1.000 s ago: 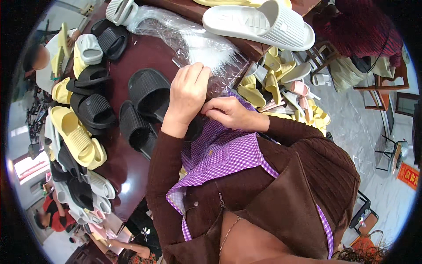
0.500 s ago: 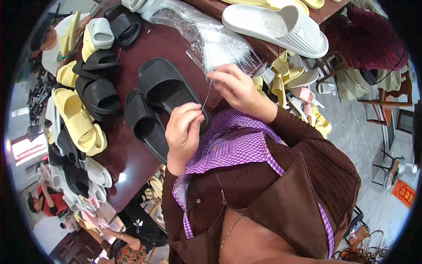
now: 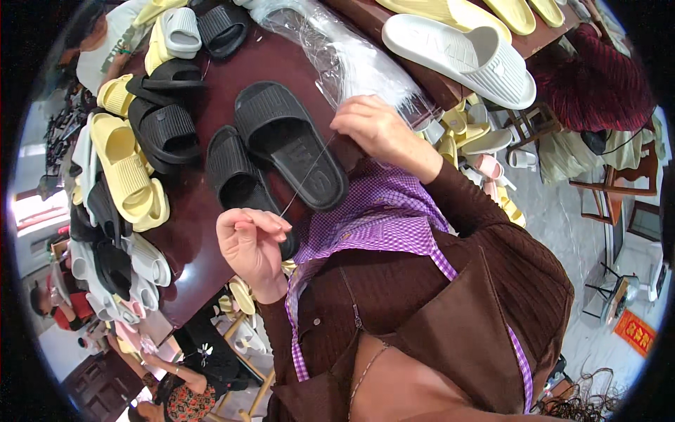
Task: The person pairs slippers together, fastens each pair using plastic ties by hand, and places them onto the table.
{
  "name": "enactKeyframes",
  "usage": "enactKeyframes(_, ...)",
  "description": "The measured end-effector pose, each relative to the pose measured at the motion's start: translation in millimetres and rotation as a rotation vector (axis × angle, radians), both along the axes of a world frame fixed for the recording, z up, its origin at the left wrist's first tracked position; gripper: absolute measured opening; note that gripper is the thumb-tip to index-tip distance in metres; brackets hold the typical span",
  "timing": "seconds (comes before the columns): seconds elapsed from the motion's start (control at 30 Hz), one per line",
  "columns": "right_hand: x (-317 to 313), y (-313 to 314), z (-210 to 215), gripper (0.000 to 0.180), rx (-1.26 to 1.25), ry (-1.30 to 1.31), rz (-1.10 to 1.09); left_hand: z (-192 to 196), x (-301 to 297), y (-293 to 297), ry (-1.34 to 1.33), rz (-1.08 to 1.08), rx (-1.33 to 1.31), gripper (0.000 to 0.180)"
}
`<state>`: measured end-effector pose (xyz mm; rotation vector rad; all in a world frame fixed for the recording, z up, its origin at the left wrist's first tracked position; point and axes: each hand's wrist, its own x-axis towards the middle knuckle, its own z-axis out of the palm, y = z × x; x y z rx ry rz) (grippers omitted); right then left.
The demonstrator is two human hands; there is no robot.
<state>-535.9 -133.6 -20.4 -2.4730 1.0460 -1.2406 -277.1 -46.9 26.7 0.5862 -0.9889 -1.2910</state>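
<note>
A thin clear plastic strand (image 3: 307, 178) runs taut between my hands, slanting over a black slide sandal (image 3: 275, 112). My left hand (image 3: 253, 246), lower on the left, pinches one end between thumb and fingertips. My right hand (image 3: 380, 130) has its fingers closed on the other end, just beside the sandal. Close against that sandal lies a second black slide sandal (image 3: 238, 162), its near end partly behind my left hand. Past my right hand, a clear plastic bag (image 3: 309, 35) holds a bundle of white strands (image 3: 369, 74).
Yellow, black and white slides (image 3: 126, 165) crowd the left side of the dark red table (image 3: 200, 239). A white slide (image 3: 460, 56) and several yellow ones sit at the far right. More slides (image 3: 485, 141) are heaped beyond the table's right side. Other people sit nearby.
My left hand has moved down and left, away from my right hand. The strand between them now stretches longer and straighter. The view has shifted slightly.
</note>
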Motion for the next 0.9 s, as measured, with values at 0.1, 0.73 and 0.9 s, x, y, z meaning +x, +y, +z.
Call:
enactKeyframes(0.1, -13, -17, -10, 0.017, 0.038, 0.042, -0.082, -2, -5, 1, -0.008, -0.002, 0.024, 0.018)
enactKeyframes(0.73, 0, -16, 17, 0.021, 0.044, 0.042, -0.129, 22, 99, 39, -0.066, 0.49, -0.099, 0.018)
enactKeyframes(0.9, 20, -3, 58, 0.026, -0.015, 0.035, -0.028, 36, 95, 31, -0.012, 0.439, -0.106, 0.016)
